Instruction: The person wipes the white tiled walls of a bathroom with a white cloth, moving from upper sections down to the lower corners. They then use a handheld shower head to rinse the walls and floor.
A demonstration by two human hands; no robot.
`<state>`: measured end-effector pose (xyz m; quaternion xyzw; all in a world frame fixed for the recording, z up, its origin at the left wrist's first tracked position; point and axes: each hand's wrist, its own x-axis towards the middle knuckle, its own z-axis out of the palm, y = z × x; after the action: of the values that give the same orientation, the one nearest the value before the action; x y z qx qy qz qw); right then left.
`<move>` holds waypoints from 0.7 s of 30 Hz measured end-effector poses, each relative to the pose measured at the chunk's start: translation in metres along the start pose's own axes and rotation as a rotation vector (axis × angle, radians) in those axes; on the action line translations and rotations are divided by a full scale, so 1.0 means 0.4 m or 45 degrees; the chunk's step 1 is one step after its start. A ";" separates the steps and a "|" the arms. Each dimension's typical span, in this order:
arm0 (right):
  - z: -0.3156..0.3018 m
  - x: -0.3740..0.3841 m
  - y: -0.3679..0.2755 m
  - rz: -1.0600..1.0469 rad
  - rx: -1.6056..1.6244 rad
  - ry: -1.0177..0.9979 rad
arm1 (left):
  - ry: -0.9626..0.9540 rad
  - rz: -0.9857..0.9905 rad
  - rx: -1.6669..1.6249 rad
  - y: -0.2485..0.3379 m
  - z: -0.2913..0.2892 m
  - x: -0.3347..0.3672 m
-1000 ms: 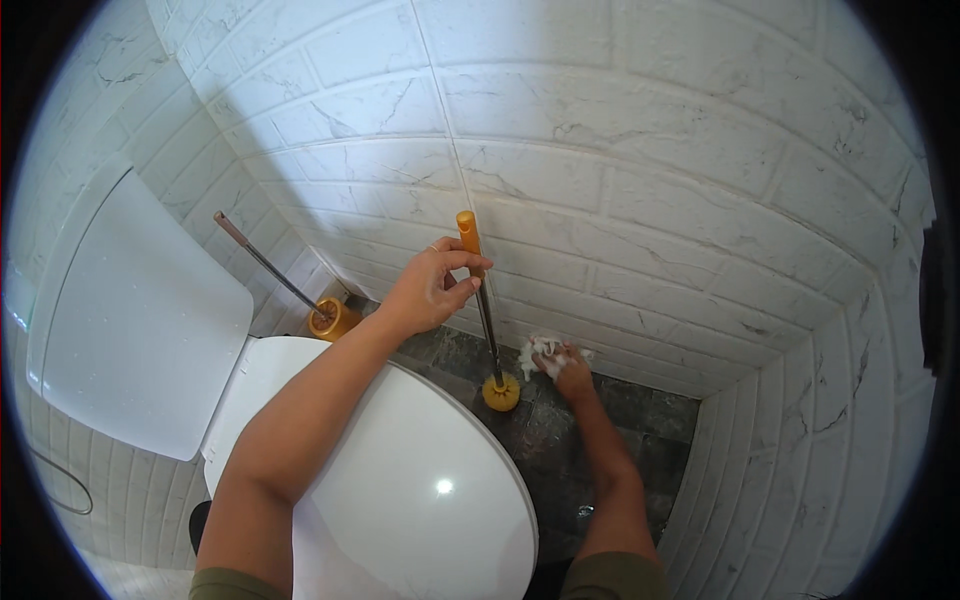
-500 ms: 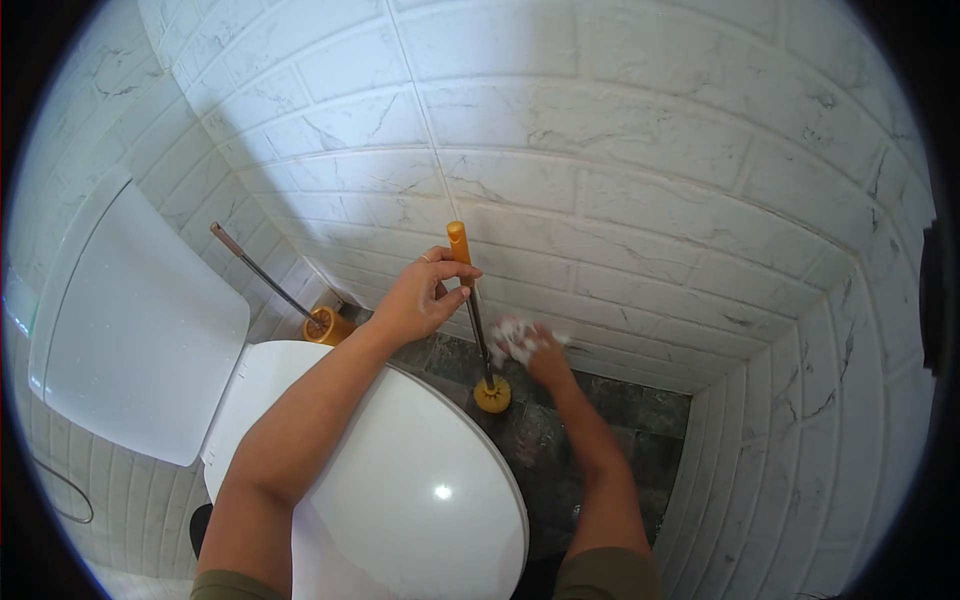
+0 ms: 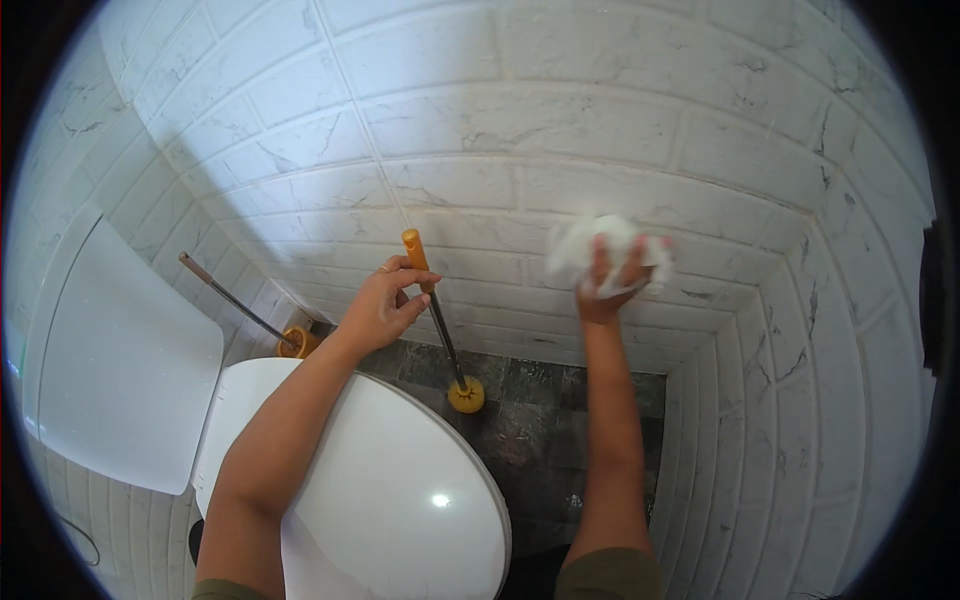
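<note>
noted yellow-headed toilet brush [image 3: 443,327] near centre, between closed white toilet lid [image 3: 400,490] and tiled wall [image 3: 600,130]; long axis steep, with orange grip up and tipped leftward, head down at dark tiled floor [image 3: 545,425]. found left hand [image 3: 378,308] partly curled, pinching brush by low part of grip between thumb and forefinger. found right hand [image 3: 612,283] half open, with fingers bent over white wad [image 3: 615,230], up at wall; blurred, so cannot tell material or exact contact. observed grey veining and brick-pattern joints on wall. logged white cistern [image 3: 130,350] at left, second brush [image 3: 240,305] slanting from orange holder [image 3: 298,343].
</note>
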<state>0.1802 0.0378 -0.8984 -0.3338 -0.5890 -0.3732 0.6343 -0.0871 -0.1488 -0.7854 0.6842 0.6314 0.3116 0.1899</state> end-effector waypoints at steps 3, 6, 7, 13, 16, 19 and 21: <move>-0.038 -0.133 -0.108 -0.309 0.193 -0.505 | 0.009 -0.001 0.012 -0.006 -0.006 -0.001; -0.106 -0.381 -0.147 -0.405 0.496 -1.190 | 0.006 -0.011 -0.014 -0.010 -0.006 0.000; -0.122 -0.487 -0.130 -0.504 0.364 -1.268 | 0.000 -0.004 -0.022 -0.004 -0.006 0.011; -0.084 -0.403 -0.146 -0.541 0.213 -1.158 | -0.008 -0.047 0.054 -0.029 -0.026 -0.004; -0.001 -0.110 -0.194 0.058 0.146 -0.358 | 0.007 -0.042 0.020 -0.025 -0.015 -0.003; 0.081 0.010 -0.255 0.258 0.089 -0.059 | 0.018 0.020 0.016 -0.005 -0.001 0.001; 0.089 -0.004 -0.329 0.084 0.083 -0.160 | 0.029 0.002 0.011 -0.006 0.005 -0.008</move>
<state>0.0481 0.0032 -0.8992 -0.3549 -0.6281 -0.3109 0.6187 -0.0874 -0.1512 -0.7891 0.6818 0.6344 0.3169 0.1794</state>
